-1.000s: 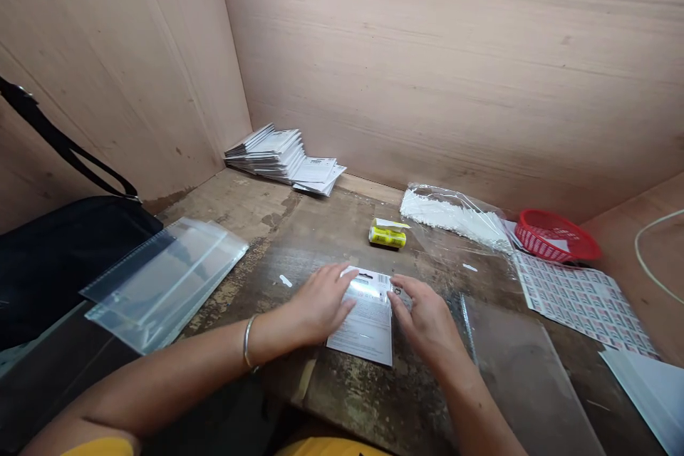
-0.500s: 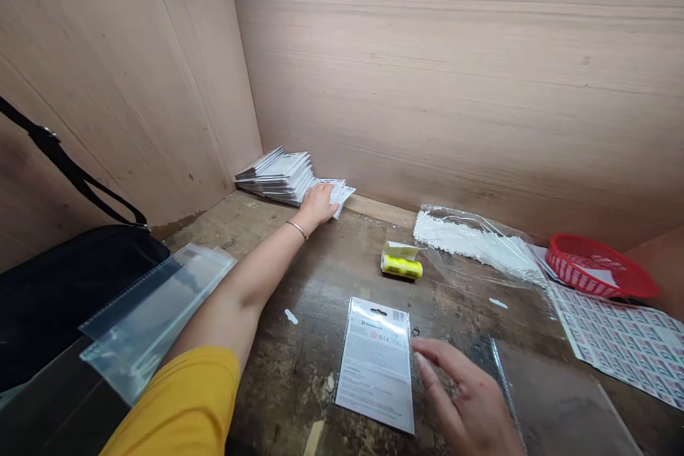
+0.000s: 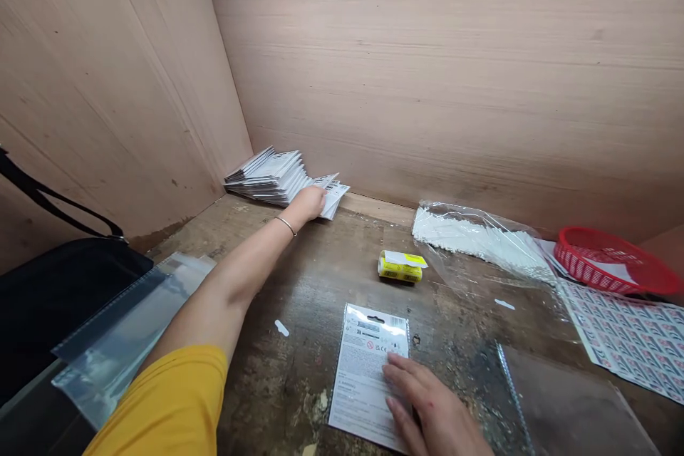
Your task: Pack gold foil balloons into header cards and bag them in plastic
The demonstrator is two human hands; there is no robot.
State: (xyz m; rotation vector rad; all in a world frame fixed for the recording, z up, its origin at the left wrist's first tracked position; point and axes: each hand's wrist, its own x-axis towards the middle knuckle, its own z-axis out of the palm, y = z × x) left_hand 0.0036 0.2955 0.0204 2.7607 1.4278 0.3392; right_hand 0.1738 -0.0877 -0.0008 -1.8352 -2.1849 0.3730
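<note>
My left hand (image 3: 311, 201) reaches to the far corner, its fingers curled on a white printed packet (image 3: 328, 181) tilted up at the right end of a row of similar packets (image 3: 281, 174). The fingertips are partly hidden behind the hand. Close to me, another printed packet (image 3: 360, 377) lies flat, hang hole at the far end, small symbols and a barcode on its face. My right hand (image 3: 432, 402) rests over its right edge with fingers stretched out. Just beyond it sits a roll of yellow labels (image 3: 400, 268).
Clear plastic sleeves (image 3: 128, 328) and a dark bag (image 3: 69, 299) lie at left. To the right are another clear sleeve (image 3: 571, 399), a bag of white pieces (image 3: 475, 239), a red basket (image 3: 614, 260) and a sticker sheet (image 3: 630, 335). Wooden walls enclose the back and left.
My right hand has moved left onto the near packet. My left hand has closed at the far packets, and one there now tilts up. The view has shifted slightly.
</note>
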